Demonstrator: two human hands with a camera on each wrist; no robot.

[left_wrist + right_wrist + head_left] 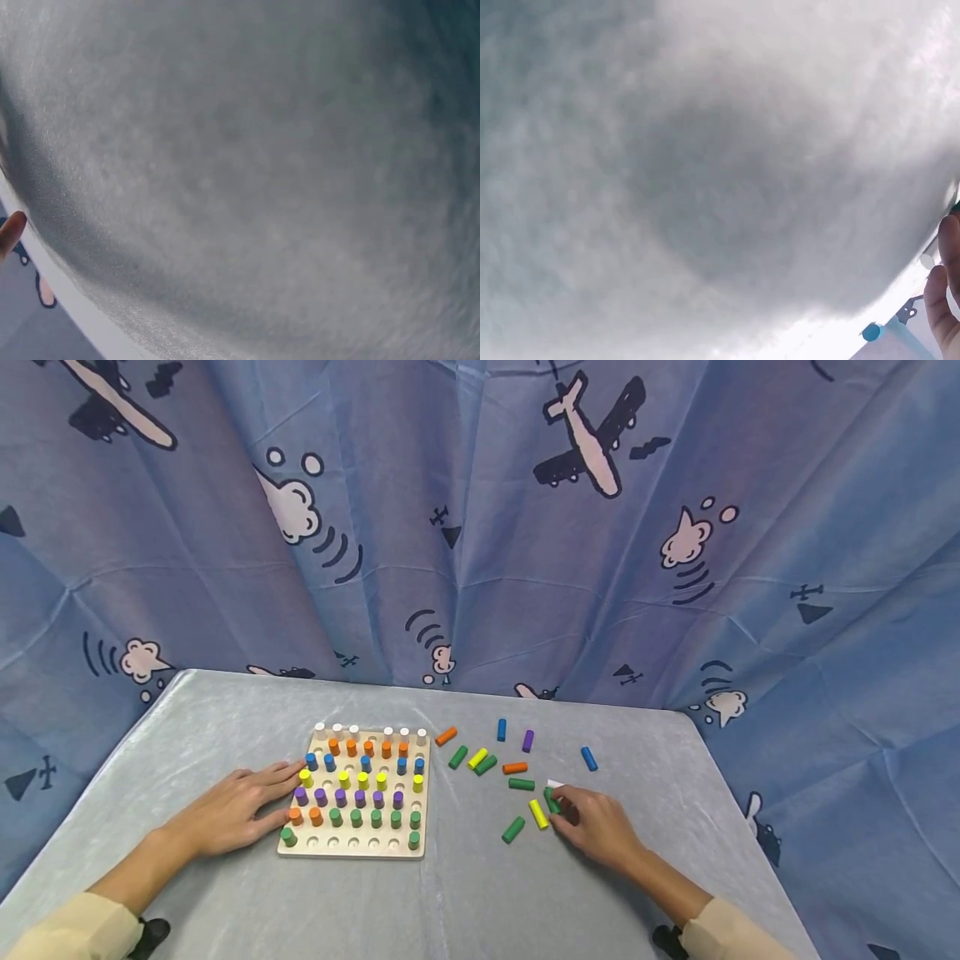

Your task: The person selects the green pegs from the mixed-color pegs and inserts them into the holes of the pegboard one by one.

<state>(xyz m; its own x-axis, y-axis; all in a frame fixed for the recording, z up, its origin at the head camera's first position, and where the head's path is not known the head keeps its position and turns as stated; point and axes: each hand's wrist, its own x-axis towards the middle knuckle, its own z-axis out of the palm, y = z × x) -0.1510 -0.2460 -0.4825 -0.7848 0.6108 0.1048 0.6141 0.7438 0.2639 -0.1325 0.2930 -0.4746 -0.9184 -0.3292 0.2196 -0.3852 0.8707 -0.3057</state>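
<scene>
A wooden pegboard [352, 853] bears rows of coloured pegs, with white ones along the back row. My left hand [236, 806] rests flat on the cloth, its extended fingertips at the board's left edge; one fingertip [11, 232] shows in the left wrist view. To the right of the board, my right hand [596, 828] pinches a green peg [551, 799] between thumb and fingertips, low over the cloth. A white peg [554, 783] lies right at the index fingertip, partly covered by it. The right fingers [950, 247] show only at the edge of the right wrist view.
Loose pegs lie between board and right hand, among them a yellow peg [538, 814], a green peg [513, 830] and an orange peg [515, 768]. A blue peg [589, 758] lies farther right. Behind the cloth-covered table [225, 710] hangs a blue curtain [480, 527] with airplane prints.
</scene>
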